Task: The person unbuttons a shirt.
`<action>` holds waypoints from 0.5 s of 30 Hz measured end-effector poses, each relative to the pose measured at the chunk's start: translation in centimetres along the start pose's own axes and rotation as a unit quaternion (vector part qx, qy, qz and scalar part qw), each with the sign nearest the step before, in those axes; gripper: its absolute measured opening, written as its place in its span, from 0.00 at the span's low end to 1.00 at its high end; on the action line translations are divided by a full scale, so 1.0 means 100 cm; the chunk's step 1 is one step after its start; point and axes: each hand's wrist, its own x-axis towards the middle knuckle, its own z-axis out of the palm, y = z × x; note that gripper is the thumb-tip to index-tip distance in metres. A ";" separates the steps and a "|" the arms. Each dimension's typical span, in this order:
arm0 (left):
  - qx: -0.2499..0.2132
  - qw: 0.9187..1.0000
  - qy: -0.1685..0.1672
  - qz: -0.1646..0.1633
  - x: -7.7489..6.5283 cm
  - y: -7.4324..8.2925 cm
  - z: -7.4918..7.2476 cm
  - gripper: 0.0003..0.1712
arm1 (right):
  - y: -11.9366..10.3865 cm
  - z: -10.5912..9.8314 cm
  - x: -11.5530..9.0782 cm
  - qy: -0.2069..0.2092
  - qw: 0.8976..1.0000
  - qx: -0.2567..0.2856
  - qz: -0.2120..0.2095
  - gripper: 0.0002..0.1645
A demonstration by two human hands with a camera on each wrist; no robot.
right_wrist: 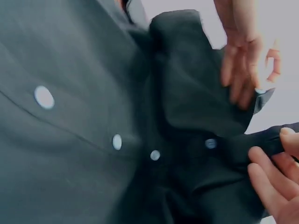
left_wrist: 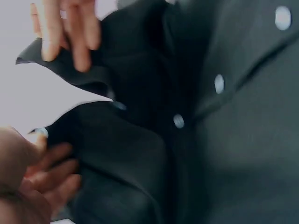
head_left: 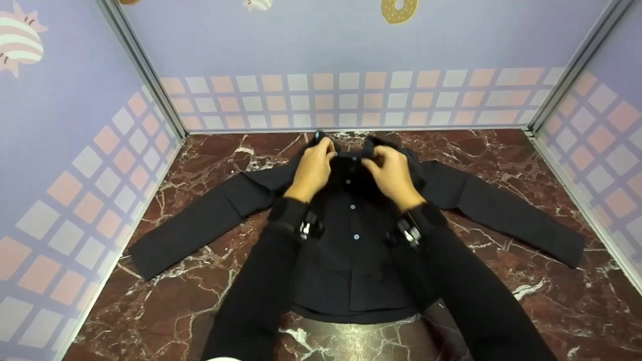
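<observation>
A black long-sleeved shirt (head_left: 326,271) lies front up, its pale buttons running down the middle. At the far end the collar is raised and parted into two flaps. My left hand (head_left: 313,168) pinches the collar's left flap (right_wrist: 187,60) between thumb and fingers, a pale button at the thumb tip. On the other side my right hand (head_left: 391,173) pinches the right flap (right_wrist: 252,144), thumb on one face and fingers on the other. A fastened button (right_wrist: 211,143) shows at the base of the collar opening.
Both shirt sleeves stretch outward, the left sleeve (head_left: 190,228) and the right sleeve (head_left: 516,218), over a dark red marbled tabletop (head_left: 526,301). Patterned panels enclose the left side, right side and back, the back wall (head_left: 351,50) standing just behind the collar.
</observation>
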 end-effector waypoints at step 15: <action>0.087 0.994 0.066 0.016 -0.017 -0.007 0.064 0.10 | 0.022 0.021 0.025 0.041 0.992 0.069 0.102 0.11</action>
